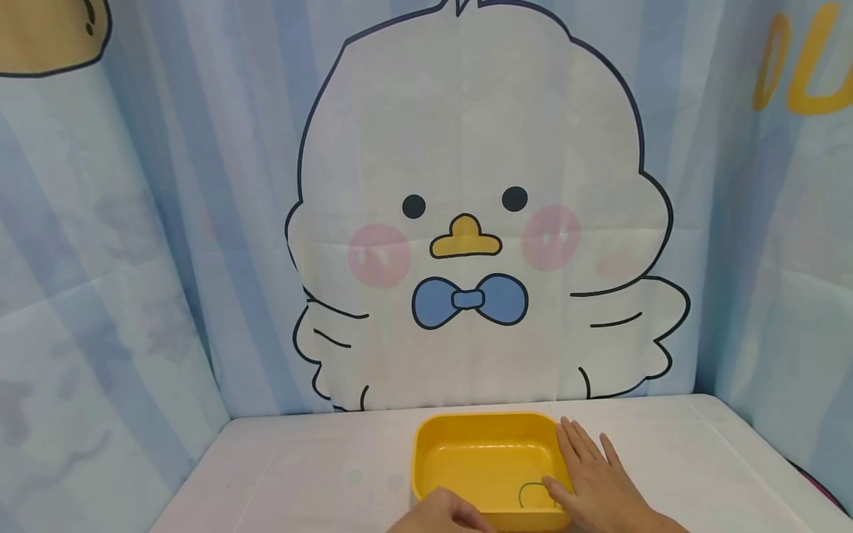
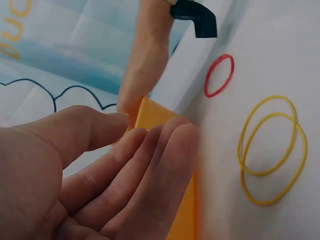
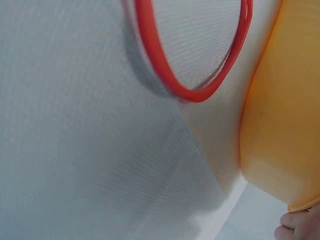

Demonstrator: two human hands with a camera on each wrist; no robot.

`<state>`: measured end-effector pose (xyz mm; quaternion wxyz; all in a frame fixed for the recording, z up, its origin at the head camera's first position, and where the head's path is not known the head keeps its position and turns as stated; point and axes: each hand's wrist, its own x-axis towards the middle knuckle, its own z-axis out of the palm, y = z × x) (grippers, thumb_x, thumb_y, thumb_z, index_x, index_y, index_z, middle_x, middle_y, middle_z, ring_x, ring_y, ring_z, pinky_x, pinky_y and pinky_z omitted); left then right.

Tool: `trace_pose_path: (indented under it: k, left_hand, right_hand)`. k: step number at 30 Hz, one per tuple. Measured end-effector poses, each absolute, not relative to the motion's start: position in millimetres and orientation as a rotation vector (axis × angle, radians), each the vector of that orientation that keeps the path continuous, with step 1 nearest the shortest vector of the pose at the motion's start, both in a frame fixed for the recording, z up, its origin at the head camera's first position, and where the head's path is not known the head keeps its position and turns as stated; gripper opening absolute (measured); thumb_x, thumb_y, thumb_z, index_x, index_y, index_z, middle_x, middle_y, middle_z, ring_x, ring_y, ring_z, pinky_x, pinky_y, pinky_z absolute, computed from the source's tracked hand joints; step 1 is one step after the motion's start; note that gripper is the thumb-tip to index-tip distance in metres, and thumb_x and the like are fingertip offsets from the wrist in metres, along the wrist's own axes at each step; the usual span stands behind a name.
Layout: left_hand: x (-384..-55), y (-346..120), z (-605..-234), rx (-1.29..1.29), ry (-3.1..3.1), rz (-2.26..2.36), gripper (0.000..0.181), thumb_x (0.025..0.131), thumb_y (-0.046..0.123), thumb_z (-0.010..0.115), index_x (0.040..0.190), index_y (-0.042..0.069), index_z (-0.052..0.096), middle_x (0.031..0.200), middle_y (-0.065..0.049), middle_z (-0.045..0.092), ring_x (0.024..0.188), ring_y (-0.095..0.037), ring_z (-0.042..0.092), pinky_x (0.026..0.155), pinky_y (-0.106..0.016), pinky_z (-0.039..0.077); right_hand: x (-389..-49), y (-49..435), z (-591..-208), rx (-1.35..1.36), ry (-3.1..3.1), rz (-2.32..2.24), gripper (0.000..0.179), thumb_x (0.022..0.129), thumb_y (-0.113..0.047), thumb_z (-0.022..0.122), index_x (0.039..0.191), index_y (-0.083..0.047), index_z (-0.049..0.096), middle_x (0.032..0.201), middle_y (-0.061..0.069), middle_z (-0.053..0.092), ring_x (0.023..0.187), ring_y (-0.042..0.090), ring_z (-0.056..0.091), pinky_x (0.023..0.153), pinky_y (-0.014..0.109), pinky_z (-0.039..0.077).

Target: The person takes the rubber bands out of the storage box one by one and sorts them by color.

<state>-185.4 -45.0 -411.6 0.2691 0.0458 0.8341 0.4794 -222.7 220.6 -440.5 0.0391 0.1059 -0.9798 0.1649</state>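
Observation:
A yellow plastic box (image 1: 493, 474) stands on the white table, with a green rubber band (image 1: 533, 485) lying inside near its front right corner. My right hand (image 1: 596, 481) rests along the box's right side, fingers straight and thumb over the rim. At the front rim is my left hand (image 1: 440, 512), partly cut off by the frame. In the left wrist view its thumb and loosely bent fingers (image 2: 110, 185) stand apart with nothing between them, fingertips overlapping the box. Beside the box lie a red rubber band (image 2: 219, 76) and two overlapping yellow rubber bands (image 2: 270, 150).
Close by the box's outer wall in the right wrist view lies a red rubber band (image 3: 197, 95). A striped blue curtain (image 1: 260, 222) with a printed white duck hangs behind the table (image 1: 300, 474) and along both sides.

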Motion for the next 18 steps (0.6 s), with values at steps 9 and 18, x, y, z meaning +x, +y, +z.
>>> trace_pose_path:
  k: [9, 18]
  left_hand:
    - [-187.3, -41.9, -388.8, 0.119, 2.108, 1.447, 0.02, 0.087, 0.03, 0.075, 0.096, 0.012, 0.074, 0.089, -0.001, 0.074, 0.078, -0.015, 0.067, 0.08, -0.035, 0.061]
    - [-200.1, -34.4, -389.8, 0.217, 2.053, 1.656, 0.018, 0.091, 0.018, 0.071, 0.096, 0.001, 0.073, 0.084, -0.009, 0.076, 0.072, -0.018, 0.073, 0.071, -0.033, 0.062]
  right_hand:
    - [-222.8, 221.0, -439.6, 0.323, -3.018, 0.538, 0.094, 0.092, -0.063, 0.052, 0.152, 0.005, 0.029, 0.162, 0.023, 0.025, 0.147, 0.046, 0.025, 0.115, 0.073, 0.006]
    - [-221.9, 221.8, -440.1, 0.334, -3.004, 0.532, 0.092, 0.092, -0.063, 0.052, 0.152, 0.004, 0.03, 0.162, 0.022, 0.026, 0.147, 0.045, 0.025, 0.115, 0.073, 0.007]
